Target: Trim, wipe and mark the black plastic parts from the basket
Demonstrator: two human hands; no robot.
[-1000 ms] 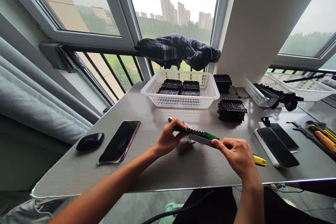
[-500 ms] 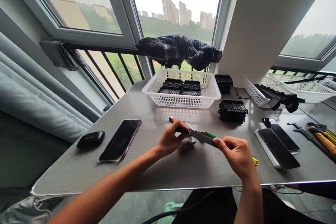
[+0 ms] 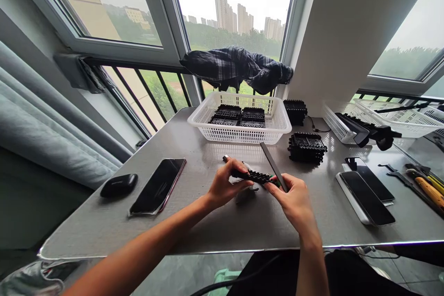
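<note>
Above the grey table [image 3: 194, 236], my left hand [image 3: 229, 179] grips the left end of a black toothed plastic piece [image 3: 257, 176]. My right hand [image 3: 289, 194] pinches the right end of that same piece and also holds a flat grey metal strip [image 3: 272, 163], which points up and away toward the basket. A bit of green shows by the right fingertips. Under the hands lies a small dark object [image 3: 245, 195], partly hidden. Something with a reddish-brown and silver end [image 3: 226, 158] sticks out beyond my left hand.
A white basket [image 3: 239, 136] holds black toothed parts, with more stacked [image 3: 307, 148] to its right. Phones [image 3: 157, 187] [image 3: 367, 196] lie on both sides, a black case [image 3: 119, 185] at left, and tools [image 3: 428, 187] at far right.
My right hand has moved left to the black piece. The grey strip, earlier lying across the piece between both hands, now angles upward from my right hand.
</note>
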